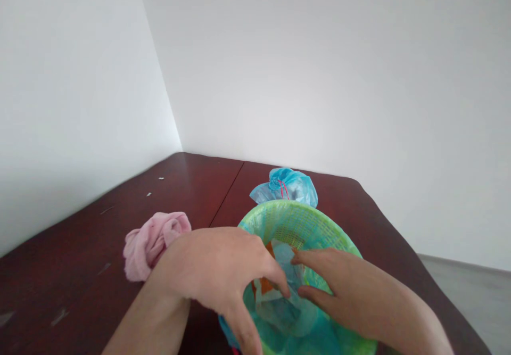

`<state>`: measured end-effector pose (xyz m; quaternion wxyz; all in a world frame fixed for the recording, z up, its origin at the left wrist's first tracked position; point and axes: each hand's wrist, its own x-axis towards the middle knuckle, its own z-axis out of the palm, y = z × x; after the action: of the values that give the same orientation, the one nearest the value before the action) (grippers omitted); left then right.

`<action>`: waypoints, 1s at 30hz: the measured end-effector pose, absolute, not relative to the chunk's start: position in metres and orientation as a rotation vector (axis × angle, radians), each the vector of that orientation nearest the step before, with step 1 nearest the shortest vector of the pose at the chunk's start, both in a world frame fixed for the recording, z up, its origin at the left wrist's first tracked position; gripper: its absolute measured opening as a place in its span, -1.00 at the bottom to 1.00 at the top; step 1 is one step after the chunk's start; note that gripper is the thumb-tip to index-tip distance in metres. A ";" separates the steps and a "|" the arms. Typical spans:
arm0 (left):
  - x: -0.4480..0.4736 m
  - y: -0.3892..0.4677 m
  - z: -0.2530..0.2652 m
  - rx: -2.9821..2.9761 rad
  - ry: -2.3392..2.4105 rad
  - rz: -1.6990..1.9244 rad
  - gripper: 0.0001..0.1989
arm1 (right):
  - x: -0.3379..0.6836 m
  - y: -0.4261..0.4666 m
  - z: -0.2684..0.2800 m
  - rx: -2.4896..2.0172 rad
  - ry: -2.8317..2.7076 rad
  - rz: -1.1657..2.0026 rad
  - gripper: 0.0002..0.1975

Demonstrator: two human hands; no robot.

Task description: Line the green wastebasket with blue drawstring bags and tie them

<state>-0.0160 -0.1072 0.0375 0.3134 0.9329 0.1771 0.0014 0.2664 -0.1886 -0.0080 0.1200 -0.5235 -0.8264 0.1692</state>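
While hands (pixel 223 270) finger basket (pixel 295 222) cloth (pixel 279 286)

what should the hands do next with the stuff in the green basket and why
Probably pinch and lift the crumpled clear plastic bag: both the left hand and right hand already reach into the round green plastic basket, their fingers touching the bag, though no firm grip shows.

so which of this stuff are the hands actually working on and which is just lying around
In hand:
green basket
clear plastic bag inside it, touched by the left hand and right hand

Lying about:
pink cloth, left of the basket
blue bag, behind the basket
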 end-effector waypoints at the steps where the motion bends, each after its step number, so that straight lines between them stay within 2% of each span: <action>1: -0.019 -0.108 0.037 2.430 0.403 -0.042 -0.37 | 0.266 -0.185 -0.007 -1.555 -2.428 0.516 -0.70; 6: -0.026 -0.122 0.037 2.453 0.531 -0.073 -0.55 | 0.265 -0.157 -0.007 -1.570 -2.439 0.506 -0.85; 13: -0.035 -0.118 0.052 2.483 0.879 -0.033 -0.59 | 0.275 -0.134 -0.002 -1.483 -1.871 0.228 -0.67; 15: -0.040 -0.111 0.056 2.495 0.932 0.098 -0.53 | 0.285 -0.131 -0.009 -1.536 -1.782 0.203 -0.61; 19: -0.047 -0.081 0.051 2.412 1.132 0.600 -0.48 | 0.303 -0.118 -0.029 -1.700 -1.733 0.331 -0.49; 21: -0.047 -0.057 0.040 2.291 1.256 0.745 -0.38 | 0.308 -0.107 -0.035 -1.752 -1.680 0.414 -0.46; 26: -0.043 -0.004 0.010 1.916 1.059 0.394 -0.01 | 0.314 -0.076 -0.044 -1.702 -1.525 0.697 -0.23; 30: -0.040 0.013 -0.001 1.779 1.048 0.433 0.04 | 0.324 -0.060 -0.060 -1.529 -1.402 1.034 -0.04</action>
<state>-0.0403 0.0130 -0.0014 0.4936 0.7334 0.4320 0.1786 0.3237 -0.0601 -0.0598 0.4004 -0.6043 -0.5545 0.4087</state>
